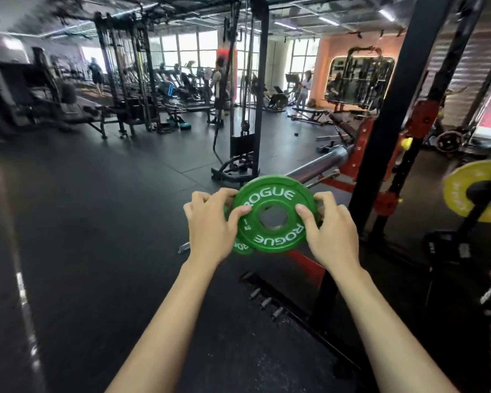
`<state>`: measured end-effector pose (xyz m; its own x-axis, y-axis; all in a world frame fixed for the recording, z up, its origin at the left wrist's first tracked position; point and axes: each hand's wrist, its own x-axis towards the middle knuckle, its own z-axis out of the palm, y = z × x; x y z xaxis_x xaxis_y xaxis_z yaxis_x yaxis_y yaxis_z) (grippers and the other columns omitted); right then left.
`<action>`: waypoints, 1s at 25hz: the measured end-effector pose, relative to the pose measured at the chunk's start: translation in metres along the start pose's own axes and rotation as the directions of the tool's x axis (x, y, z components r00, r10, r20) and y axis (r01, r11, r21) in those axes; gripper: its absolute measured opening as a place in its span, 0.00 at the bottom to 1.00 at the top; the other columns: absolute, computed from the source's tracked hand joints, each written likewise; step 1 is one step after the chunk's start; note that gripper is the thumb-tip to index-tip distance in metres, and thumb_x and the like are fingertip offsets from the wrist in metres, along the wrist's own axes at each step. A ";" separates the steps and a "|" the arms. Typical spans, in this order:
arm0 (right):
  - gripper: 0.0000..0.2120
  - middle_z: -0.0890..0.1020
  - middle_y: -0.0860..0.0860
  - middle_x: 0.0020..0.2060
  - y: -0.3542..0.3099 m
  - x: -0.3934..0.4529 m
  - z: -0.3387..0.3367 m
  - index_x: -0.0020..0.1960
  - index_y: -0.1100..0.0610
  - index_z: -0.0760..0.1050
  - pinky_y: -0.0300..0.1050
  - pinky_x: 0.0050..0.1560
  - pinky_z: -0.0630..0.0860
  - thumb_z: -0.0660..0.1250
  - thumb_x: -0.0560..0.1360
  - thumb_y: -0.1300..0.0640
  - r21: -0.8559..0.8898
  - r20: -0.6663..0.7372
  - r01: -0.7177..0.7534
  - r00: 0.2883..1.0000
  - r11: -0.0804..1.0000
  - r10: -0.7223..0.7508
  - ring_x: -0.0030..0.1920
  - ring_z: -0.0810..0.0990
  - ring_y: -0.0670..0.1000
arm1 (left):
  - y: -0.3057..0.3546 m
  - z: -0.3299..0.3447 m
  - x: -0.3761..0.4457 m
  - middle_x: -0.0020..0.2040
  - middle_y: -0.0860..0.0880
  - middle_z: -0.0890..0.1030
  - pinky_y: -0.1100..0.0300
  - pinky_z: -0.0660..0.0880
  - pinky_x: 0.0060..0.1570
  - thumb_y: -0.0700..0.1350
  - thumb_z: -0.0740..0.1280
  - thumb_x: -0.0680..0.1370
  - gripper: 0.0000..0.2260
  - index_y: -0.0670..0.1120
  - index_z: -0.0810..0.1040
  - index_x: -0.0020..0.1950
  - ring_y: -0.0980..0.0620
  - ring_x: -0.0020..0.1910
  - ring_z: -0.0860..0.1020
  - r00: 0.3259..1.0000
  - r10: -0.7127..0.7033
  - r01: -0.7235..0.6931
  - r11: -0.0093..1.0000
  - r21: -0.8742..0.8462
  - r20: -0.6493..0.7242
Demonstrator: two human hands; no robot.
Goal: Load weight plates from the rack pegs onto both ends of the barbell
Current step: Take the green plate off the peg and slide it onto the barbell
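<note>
Both hands held a small green plate [272, 214] out in front at arm's length; the left hand [210, 222] clasped its left rim, thumb laid across the face and fingers curled behind; the right hand [330, 225] clasped the right rim in the same way. A second green plate [242, 247] peeped out behind and below the first, beside the left palm; whether the left fingers gripped it as well could not be told.

The barbell sleeve [321, 164] lay just beyond the hands, up and to the right of them, a bare steel cylinder resting in the red and black rack [391, 114]; its long axis ran from the rack down and leftward toward the plate, so that its open end sat close behind the plate's upper rim, nearer the right hand than the left; whether they touched was unclear.

The plate's face was turned toward the wearer, its centre hole lower than the sleeve's end and not yet on it; I judged that the next move turned on raising the hole into line with that axis, then pushing away from the body along it; the right hand looked better placed to steer.
</note>
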<state>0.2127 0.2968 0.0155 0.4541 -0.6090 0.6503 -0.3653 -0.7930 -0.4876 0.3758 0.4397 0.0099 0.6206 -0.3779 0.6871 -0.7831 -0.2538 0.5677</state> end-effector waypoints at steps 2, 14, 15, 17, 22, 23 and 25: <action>0.15 0.73 0.47 0.42 0.002 0.011 0.010 0.57 0.51 0.70 0.48 0.40 0.68 0.61 0.79 0.41 -0.012 -0.035 -0.022 0.999 1.000 0.022 0.49 0.74 0.55 | -0.010 0.013 0.015 0.45 0.58 0.79 0.57 0.56 0.52 0.58 0.70 0.76 0.13 0.53 0.79 0.56 0.53 0.50 0.65 0.999 0.037 -0.038 0.999 0.024 0.035; 0.15 0.70 0.41 0.35 0.015 0.061 0.080 0.53 0.50 0.69 0.46 0.36 0.66 0.61 0.78 0.39 -0.123 -0.095 -0.134 0.988 0.983 0.123 0.43 0.71 0.51 | -0.082 0.088 0.097 0.47 0.58 0.79 0.61 0.55 0.52 0.62 0.68 0.76 0.14 0.56 0.78 0.56 0.52 0.51 0.66 0.981 0.091 -0.081 0.995 -0.064 0.174; 0.15 0.70 0.41 0.36 0.015 0.062 0.085 0.53 0.51 0.69 0.46 0.36 0.66 0.61 0.78 0.39 -0.133 -0.114 -0.157 0.983 0.979 0.142 0.44 0.71 0.51 | -0.086 0.093 0.102 0.46 0.58 0.79 0.58 0.56 0.54 0.62 0.68 0.76 0.14 0.55 0.79 0.56 0.52 0.51 0.66 0.976 0.106 -0.089 0.992 -0.094 0.191; 0.16 0.68 0.39 0.35 0.014 0.061 0.092 0.54 0.52 0.70 0.46 0.36 0.65 0.62 0.78 0.40 -0.166 -0.168 -0.186 0.973 0.968 0.158 0.45 0.71 0.52 | -0.093 0.102 0.111 0.44 0.60 0.78 0.56 0.58 0.56 0.61 0.70 0.75 0.15 0.54 0.80 0.55 0.53 0.51 0.67 0.963 0.162 -0.127 0.978 -0.165 0.217; 0.17 0.65 0.36 0.34 -0.002 0.056 0.102 0.57 0.55 0.73 0.46 0.37 0.65 0.64 0.78 0.42 -0.254 -0.289 -0.293 0.932 0.922 0.216 0.43 0.70 0.51 | -0.109 0.117 0.131 0.43 0.61 0.77 0.58 0.55 0.52 0.62 0.70 0.74 0.16 0.54 0.80 0.55 0.54 0.51 0.69 0.928 0.264 -0.196 0.946 -0.259 0.262; 0.17 0.66 0.38 0.35 -0.007 0.055 0.104 0.57 0.55 0.73 0.46 0.37 0.65 0.64 0.77 0.43 -0.271 -0.320 -0.309 0.922 0.912 0.218 0.43 0.71 0.51 | -0.113 0.120 0.134 0.43 0.61 0.78 0.58 0.55 0.52 0.63 0.69 0.74 0.17 0.54 0.80 0.56 0.54 0.51 0.69 0.920 0.282 -0.205 0.938 -0.279 0.272; 0.18 0.68 0.40 0.37 -0.014 0.053 0.109 0.58 0.56 0.74 0.45 0.36 0.66 0.65 0.77 0.43 -0.306 -0.385 -0.334 0.900 0.892 0.205 0.43 0.73 0.52 | -0.117 0.129 0.136 0.45 0.58 0.79 0.59 0.55 0.52 0.64 0.68 0.74 0.17 0.55 0.79 0.56 0.53 0.51 0.69 0.904 0.311 -0.211 0.922 -0.326 0.294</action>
<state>0.3304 0.2741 -0.0067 0.0212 -0.7044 0.7095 -0.7256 -0.4991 -0.4737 0.5470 0.3033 -0.0216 0.3060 -0.6820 0.6642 -0.8394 0.1358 0.5262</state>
